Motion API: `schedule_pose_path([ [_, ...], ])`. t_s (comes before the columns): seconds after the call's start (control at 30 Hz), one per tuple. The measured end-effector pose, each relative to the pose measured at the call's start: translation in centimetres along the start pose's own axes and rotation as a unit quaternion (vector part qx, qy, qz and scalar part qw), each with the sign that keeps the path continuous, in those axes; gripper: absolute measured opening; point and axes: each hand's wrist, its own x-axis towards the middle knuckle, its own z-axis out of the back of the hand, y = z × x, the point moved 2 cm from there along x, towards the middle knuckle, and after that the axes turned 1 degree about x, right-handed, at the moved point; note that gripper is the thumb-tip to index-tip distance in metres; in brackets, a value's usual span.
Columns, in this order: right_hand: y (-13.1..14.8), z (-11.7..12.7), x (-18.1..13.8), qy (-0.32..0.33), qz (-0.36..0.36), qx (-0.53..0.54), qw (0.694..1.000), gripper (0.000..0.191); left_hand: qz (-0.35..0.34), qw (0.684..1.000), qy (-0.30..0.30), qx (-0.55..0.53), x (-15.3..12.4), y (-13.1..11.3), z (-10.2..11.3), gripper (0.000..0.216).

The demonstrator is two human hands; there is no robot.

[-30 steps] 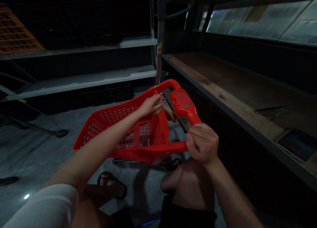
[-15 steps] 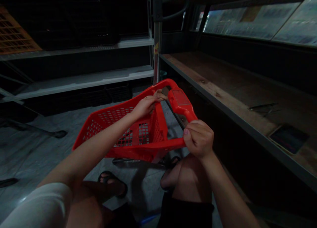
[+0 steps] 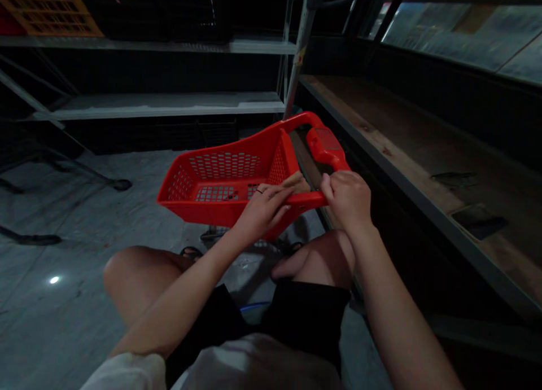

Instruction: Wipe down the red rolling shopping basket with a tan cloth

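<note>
A red plastic shopping cart (image 3: 212,210) with slotted basket walls stands in front of my knees. My right hand (image 3: 349,201) is closed around the near corner of its handle. Under the fingers of my left hand (image 3: 266,206) is a tan cloth (image 3: 297,181), pressed on the basket's near rim close to the handle. Part of the cloth is hidden by the hand. The thick red handle grip (image 3: 325,144) lies just beyond my right hand.
To the right runs a wooden shelf (image 3: 406,153) with a dark flat device (image 3: 480,219) and a thin dark object on it. Metal racks (image 3: 178,105) stand behind the cart, with an orange crate (image 3: 51,9) up on the left. Dark metal legs rest on the grey floor (image 3: 84,311).
My left hand has brought the cloth from the basket's far handle end to its near rim. My right hand keeps its hold on the handle. The view has shifted.
</note>
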Motion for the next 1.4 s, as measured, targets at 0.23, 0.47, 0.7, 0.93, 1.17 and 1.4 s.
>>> schedule_pose_path([
  [0.23,5.9,0.0,-0.9,0.064,-0.064,0.01,0.996,0.031,0.135,0.975,0.002,0.175,-8.3,9.3,3.6,0.027],
  [0.47,8.7,-2.6,-0.9,0.093,-0.108,-0.014,0.99,0.027,0.189,0.962,-0.038,0.191,-9.8,10.9,3.8,0.031],
  [0.7,4.3,-6.7,2.1,0.165,-0.12,-0.078,0.976,0.044,0.215,0.949,-0.054,0.226,-7.2,8.5,1.9,0.025],
  [0.93,12.0,-10.1,0.6,0.204,-0.068,0.104,0.971,0.054,0.242,0.962,-0.049,0.115,-6.4,9.6,2.5,0.031],
  [1.17,21.9,-13.0,-0.7,0.145,-0.14,0.425,0.883,0.07,0.229,0.949,-0.153,-0.15,-5.6,11.3,3.1,0.075],
  [1.4,14.9,-14.6,-1.4,-0.033,-0.34,0.307,0.888,0.053,0.175,0.982,-0.066,-0.002,-5.6,12.1,6.7,0.071],
])
